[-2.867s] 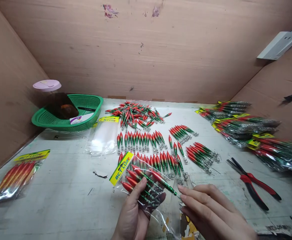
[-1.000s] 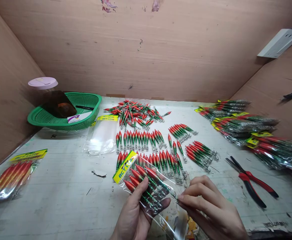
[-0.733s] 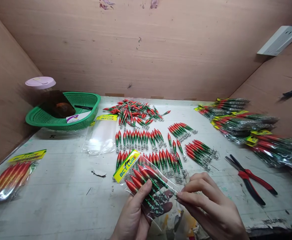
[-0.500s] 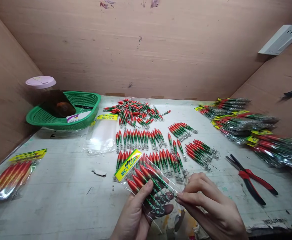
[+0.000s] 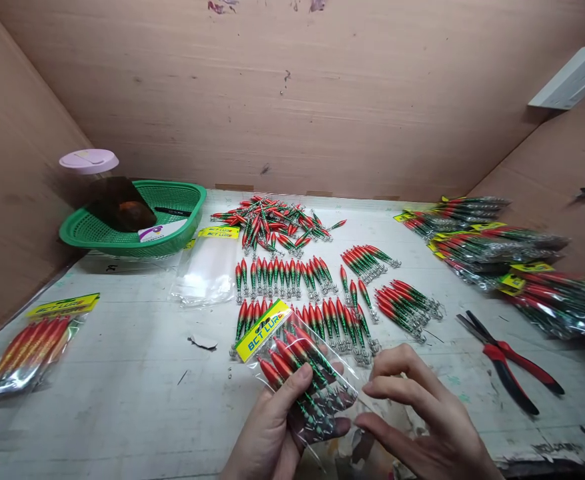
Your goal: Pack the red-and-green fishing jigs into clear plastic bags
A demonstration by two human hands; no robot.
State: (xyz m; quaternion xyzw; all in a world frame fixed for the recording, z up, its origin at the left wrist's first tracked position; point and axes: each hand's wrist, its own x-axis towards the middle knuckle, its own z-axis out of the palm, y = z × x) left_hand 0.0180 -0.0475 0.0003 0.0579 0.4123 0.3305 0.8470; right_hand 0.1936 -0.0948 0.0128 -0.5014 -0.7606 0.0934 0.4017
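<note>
My left hand [image 5: 277, 420] is closed on a clear bag of fishing lures [image 5: 299, 370], thumb on top and fingers beneath. Several red-and-green lures with wire hooks lie side by side inside, under a yellow "BCT LURE" header, and the bag tilts to the upper left. By the bag's lower right end is my right hand [image 5: 427, 413], its thumb and fingers apart. Just beyond the bag, rows of loose lures [image 5: 282, 277] lie on the table, partly hidden by it.
A lure heap [image 5: 277, 223] lies behind the rows, with flat empty bags [image 5: 207, 267] to its left. The green basket [image 5: 197, 207] holds a lidded bottle [image 5: 122, 200]. Packed lures [image 5: 497, 243] and red-handled pliers [image 5: 515, 367] are right; another packed bag [image 5: 37, 347] lies left.
My right thumb and fingers have spread and come off the bag's lower right edge. My left hand keeps its hold on the bag. The whole view has shifted slightly.
</note>
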